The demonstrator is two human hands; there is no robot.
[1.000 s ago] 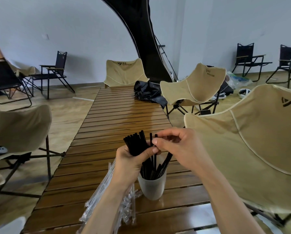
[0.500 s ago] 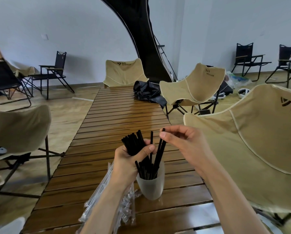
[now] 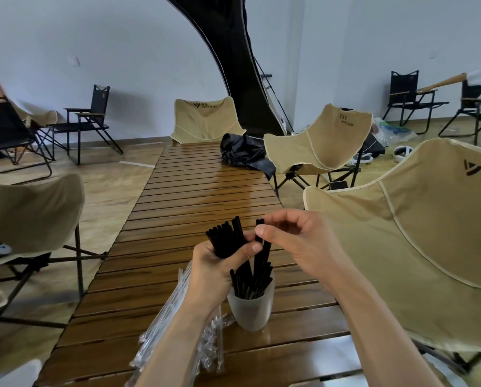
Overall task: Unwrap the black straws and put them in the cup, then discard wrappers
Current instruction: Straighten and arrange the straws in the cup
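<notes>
My left hand (image 3: 219,266) grips a bundle of black straws (image 3: 226,238) above the table, their tips pointing up and away. My right hand (image 3: 298,241) pinches the top of a single black straw (image 3: 262,247) between thumb and forefinger, right beside the bundle; I cannot tell whether it is still wrapped. Its lower end reaches down among several black straws standing in a frosted white cup (image 3: 251,311). The cup stands on the slatted wooden table (image 3: 194,196), directly below both hands. Clear plastic wrappers (image 3: 206,342) lie in a heap left of the cup, partly hidden by my left forearm.
A crumpled black cloth (image 3: 243,153) lies at the table's far right. Beige folding chairs stand close on the right (image 3: 418,247), the left (image 3: 24,216) and at the far end (image 3: 206,121). Black chairs line the walls.
My right hand came back from above the cup toward the bundle in my left hand and now pinches one straw beside it. The left hand stayed almost still.
</notes>
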